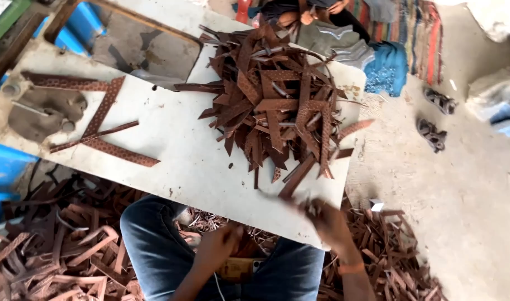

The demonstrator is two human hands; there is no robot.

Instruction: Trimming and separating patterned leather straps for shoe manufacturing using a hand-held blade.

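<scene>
A brown leather strip (297, 177) lies slanted at the white table's near edge, blurred.

Daylight, bright + even, soft short shadows under the heap of brown leather strips (277, 106) on the white table top (182, 161). Concrete floor at right washed out. Right hand (327, 220) motion-blurred, left hand (221, 245) softer. Slight wide-angle stretch at edges.

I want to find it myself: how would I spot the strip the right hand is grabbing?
Start at the white table and find the big pile of brown leather strips heaped on its far side. Follow the pile down to the near edge, where the right hand reaches in. The strip there is long, dark and plain, and it juts out of the pile by itself toward the fingers.
</scene>
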